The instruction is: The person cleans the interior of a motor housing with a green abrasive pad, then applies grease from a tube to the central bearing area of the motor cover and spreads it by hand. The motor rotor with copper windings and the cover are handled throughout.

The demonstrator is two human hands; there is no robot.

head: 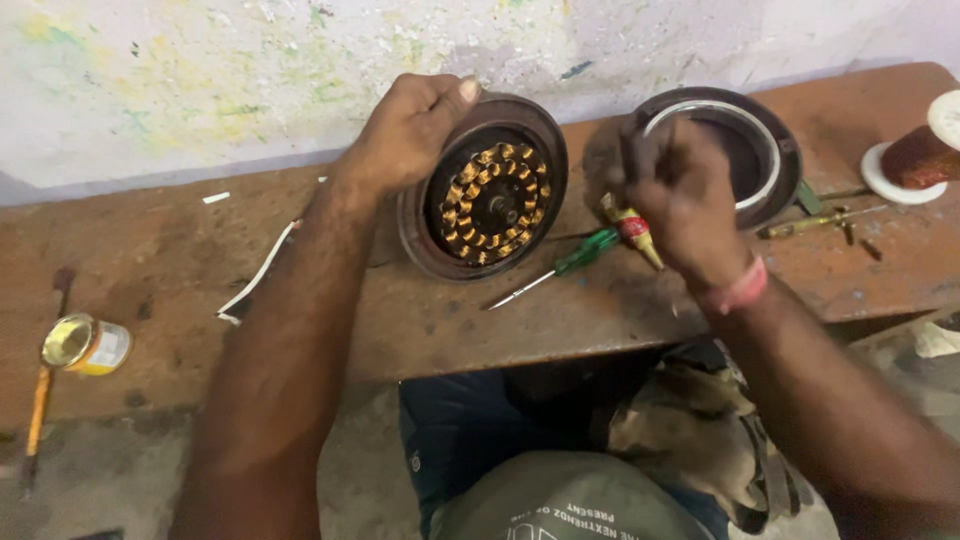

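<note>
Copper windings are showing inside the motor housing, which the left hand is gripping by its rim, tilted on the counter. The right hand is clenching beside one cover (contents unclear). Slipping could dent coils. One screwdriver, one can.

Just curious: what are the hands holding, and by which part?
Left hand grips the round motor housing by its upper rim. Right hand is closed, but what it holds cannot be told.
</note>
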